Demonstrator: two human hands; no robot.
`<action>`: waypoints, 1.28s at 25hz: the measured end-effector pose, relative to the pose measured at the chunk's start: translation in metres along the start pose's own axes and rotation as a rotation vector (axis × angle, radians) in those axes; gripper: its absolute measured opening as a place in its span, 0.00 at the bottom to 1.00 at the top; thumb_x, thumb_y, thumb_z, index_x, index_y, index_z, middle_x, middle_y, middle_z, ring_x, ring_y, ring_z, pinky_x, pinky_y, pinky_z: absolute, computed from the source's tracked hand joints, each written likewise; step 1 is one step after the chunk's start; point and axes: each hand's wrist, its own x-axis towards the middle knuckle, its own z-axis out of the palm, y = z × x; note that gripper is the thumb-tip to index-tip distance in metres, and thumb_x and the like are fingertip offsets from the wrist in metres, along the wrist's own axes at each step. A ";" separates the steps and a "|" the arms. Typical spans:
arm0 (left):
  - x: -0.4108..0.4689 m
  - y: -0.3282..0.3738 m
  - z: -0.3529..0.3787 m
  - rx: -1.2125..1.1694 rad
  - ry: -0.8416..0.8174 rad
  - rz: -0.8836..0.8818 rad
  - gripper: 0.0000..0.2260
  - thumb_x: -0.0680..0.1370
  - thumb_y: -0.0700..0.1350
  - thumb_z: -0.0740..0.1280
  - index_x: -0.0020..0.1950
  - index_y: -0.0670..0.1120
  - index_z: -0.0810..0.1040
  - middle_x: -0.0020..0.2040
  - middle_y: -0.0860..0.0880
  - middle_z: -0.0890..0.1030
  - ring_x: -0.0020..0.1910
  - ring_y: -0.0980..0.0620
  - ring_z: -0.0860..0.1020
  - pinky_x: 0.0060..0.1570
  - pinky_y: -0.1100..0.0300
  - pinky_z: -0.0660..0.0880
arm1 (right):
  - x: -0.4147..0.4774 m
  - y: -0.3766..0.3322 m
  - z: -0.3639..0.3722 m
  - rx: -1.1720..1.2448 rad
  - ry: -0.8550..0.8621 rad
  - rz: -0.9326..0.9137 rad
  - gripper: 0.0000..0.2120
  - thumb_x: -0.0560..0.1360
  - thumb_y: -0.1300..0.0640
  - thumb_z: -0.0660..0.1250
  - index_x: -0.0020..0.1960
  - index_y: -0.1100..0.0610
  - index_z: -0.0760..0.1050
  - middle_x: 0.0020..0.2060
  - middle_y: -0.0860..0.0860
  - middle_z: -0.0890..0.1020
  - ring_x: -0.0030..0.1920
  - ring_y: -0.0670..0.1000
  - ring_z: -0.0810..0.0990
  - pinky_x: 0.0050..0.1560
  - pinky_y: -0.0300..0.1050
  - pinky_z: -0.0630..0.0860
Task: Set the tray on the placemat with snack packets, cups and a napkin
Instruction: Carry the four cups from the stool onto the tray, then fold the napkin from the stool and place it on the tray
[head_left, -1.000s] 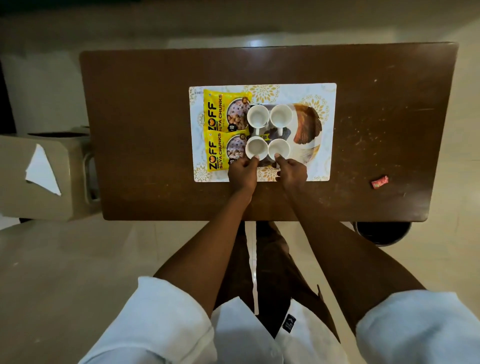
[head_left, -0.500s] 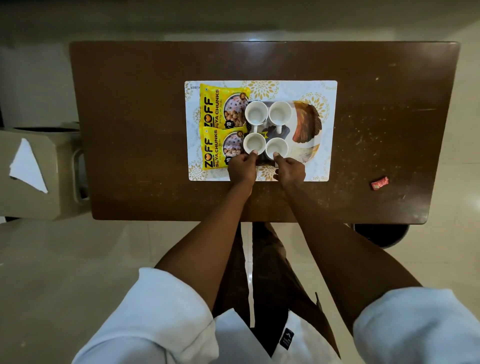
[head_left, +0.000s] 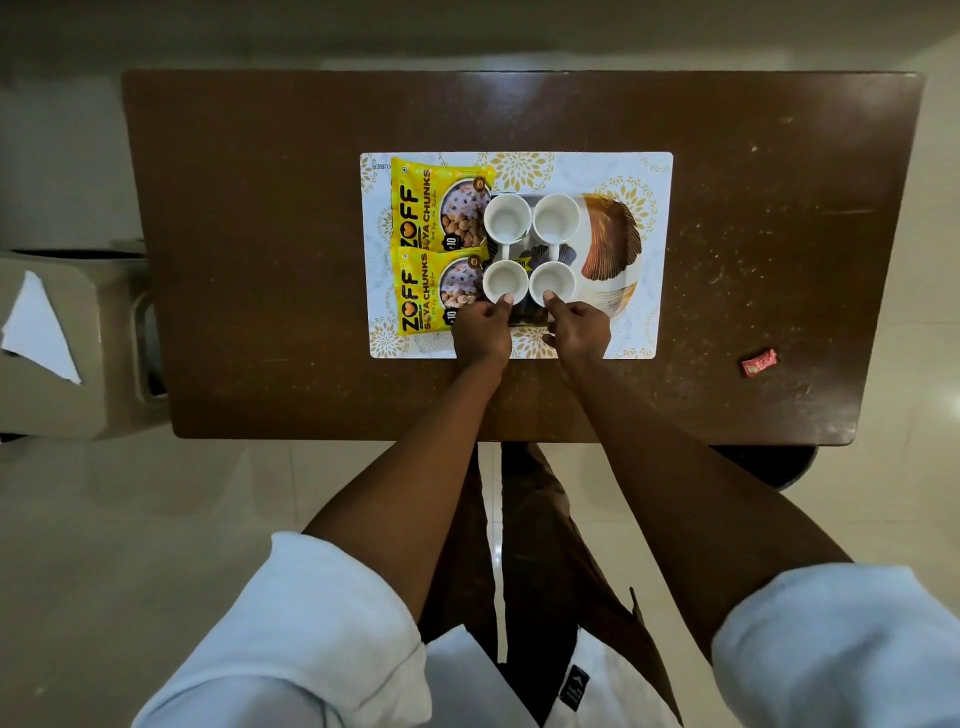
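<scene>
At frame centre, tray (head_left: 615, 293) on placemat (head_left: 571, 169): two cups gripped.
Lower-left cup (head_left: 505, 280) is pinched at its rim by the curled left hand (head_left: 480, 335); lower-right cup (head_left: 551, 280) likewise by the right hand (head_left: 577, 335).

Brown table (head_left: 260, 260), small red wrapper (head_left: 759, 362) near its right edge, beige bin (head_left: 67, 410) beside it.

The far glossy yellow plastic snack packet (head_left: 439, 208) and the near yellow packet (head_left: 423, 296) each read "ZOFF SOYA CHUNKS" and "10". The white floral placemat (head_left: 597, 169) says "KUBER".
</scene>
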 end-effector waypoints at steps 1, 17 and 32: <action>0.000 0.000 0.000 0.002 0.001 0.009 0.18 0.80 0.53 0.69 0.47 0.37 0.86 0.44 0.40 0.87 0.45 0.41 0.84 0.46 0.52 0.77 | 0.001 0.000 0.001 -0.009 0.005 -0.003 0.16 0.76 0.46 0.76 0.43 0.60 0.83 0.41 0.58 0.87 0.40 0.58 0.86 0.48 0.58 0.87; -0.006 0.007 0.000 0.005 0.019 0.004 0.18 0.81 0.52 0.69 0.48 0.36 0.86 0.45 0.39 0.87 0.46 0.40 0.84 0.47 0.51 0.78 | 0.003 -0.002 -0.003 -0.063 -0.028 -0.035 0.19 0.78 0.46 0.74 0.47 0.64 0.83 0.46 0.63 0.87 0.46 0.63 0.87 0.51 0.62 0.86; -0.107 0.081 -0.135 -0.186 -0.025 0.028 0.17 0.83 0.50 0.64 0.48 0.37 0.82 0.48 0.35 0.84 0.51 0.36 0.82 0.51 0.47 0.78 | -0.141 -0.080 -0.054 -0.292 -0.131 -0.438 0.23 0.83 0.46 0.65 0.51 0.68 0.80 0.44 0.68 0.83 0.51 0.70 0.83 0.54 0.63 0.80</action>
